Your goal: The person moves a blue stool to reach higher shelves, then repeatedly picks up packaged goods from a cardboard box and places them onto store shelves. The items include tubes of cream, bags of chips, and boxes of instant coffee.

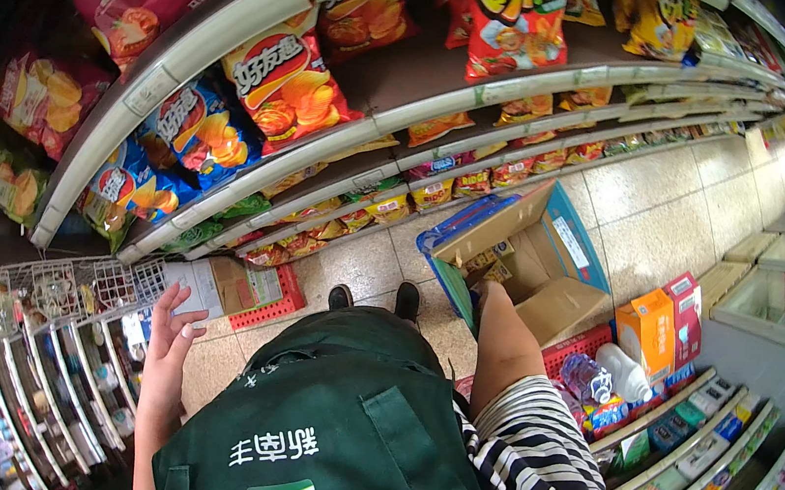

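Note:
My left hand (172, 324) is raised at the left over the floor, fingers apart and holding nothing. My right arm reaches down into an open cardboard box (560, 300) with blue outer sides. Only the edge of my right hand (493, 292) shows at the box's near left side; its fingers are hidden, so I cannot tell whether they grip anything. A few small yellow-brown packets (484, 257) lie inside the box close to that hand. The box appears to rest on a blue plastic crate (430, 239). I wear a dark green apron (340, 416) bearing writing.
Shelves ahead hold a red bag of potato chips (287, 86), blue chip bags (203, 131) and a red snack bag (518, 27). A red crate (269, 303) with flattened cardboard stands left on the tiled floor (638, 188). Bottles (621, 372) and an orange carton (645, 334) are at right.

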Available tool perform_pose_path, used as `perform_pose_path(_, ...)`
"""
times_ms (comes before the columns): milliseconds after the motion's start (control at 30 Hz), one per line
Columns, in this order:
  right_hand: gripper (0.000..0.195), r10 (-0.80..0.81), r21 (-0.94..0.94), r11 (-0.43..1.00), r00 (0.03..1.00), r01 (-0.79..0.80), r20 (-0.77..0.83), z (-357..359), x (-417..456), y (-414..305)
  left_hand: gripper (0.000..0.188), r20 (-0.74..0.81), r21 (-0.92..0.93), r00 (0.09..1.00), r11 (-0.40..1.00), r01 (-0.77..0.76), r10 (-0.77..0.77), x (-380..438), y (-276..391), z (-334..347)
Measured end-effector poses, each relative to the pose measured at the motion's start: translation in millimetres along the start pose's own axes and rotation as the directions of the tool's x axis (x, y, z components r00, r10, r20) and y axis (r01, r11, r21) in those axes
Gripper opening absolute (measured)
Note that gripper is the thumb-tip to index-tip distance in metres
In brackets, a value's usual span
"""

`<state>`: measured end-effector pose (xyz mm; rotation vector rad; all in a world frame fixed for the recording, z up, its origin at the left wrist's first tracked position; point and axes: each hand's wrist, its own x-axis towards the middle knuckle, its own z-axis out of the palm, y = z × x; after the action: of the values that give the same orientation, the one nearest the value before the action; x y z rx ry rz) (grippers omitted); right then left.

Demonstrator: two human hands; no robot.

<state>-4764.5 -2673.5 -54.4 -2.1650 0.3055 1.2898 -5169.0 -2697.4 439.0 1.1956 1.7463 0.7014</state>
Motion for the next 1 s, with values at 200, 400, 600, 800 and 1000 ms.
perform_pose_path(200,0.034,0.053,0.017,0.998,0.995,-0.055,0.081,7,8,-1,0.059,-0.055,-0.019,0.995,0.997,0.079,-0.08,-5,2,-7)
perform_pose_path(400,0.035,0.068,0.048,0.996,0.987,-0.076,0.147,11,17,-13,0.059,-0.035,-0.013,0.994,0.994,0.104,-0.105,-1,2,-3)
perform_pose_path(600,0.036,0.092,0.084,0.99,0.977,-0.11,0.194,3,8,-13,0.059,0.043,-0.018,0.996,0.997,0.076,-0.075,5,-3,-3)
perform_pose_path(800,0.036,0.131,0.175,0.968,0.954,-0.182,0.269,-3,-1,-9,0.06,0.075,-0.019,0.996,0.998,0.056,-0.055,11,-12,-15)
perform_pose_path(1000,0.037,0.149,0.229,0.944,0.926,-0.237,0.345,14,18,-9,0.06,0.016,0.023,0.995,0.995,0.101,-0.102,-1,-33,-16)
